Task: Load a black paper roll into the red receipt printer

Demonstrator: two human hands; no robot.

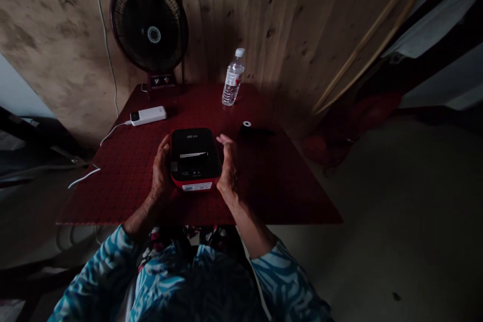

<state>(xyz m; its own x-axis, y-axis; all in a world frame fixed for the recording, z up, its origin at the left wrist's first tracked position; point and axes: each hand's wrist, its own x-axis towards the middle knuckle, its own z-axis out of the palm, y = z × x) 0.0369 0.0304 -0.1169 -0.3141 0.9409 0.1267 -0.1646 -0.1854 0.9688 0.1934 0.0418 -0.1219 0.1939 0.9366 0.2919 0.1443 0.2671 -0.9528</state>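
A small thermal printer (196, 148) with a black top and red base rests on the dark red table, near its front edge. A strip of white paper shows in the slot on its lid, and a printed label is stuck on its front side. My left hand (161, 168) is cupped against the printer's left side. Along the right side lies my right hand (227, 171), its palm by the near corner and its fingers reaching toward the far corner. Between them the two hands grip the printer.
A white power bank (149, 115) with a cable lies at the left, before a dark fan (151, 25). A clear water bottle (232, 80) stands at the back. Right of the printer is a small dark roll with a white core (246, 124). A wooden wall (294, 25) rises behind the table (302, 196).
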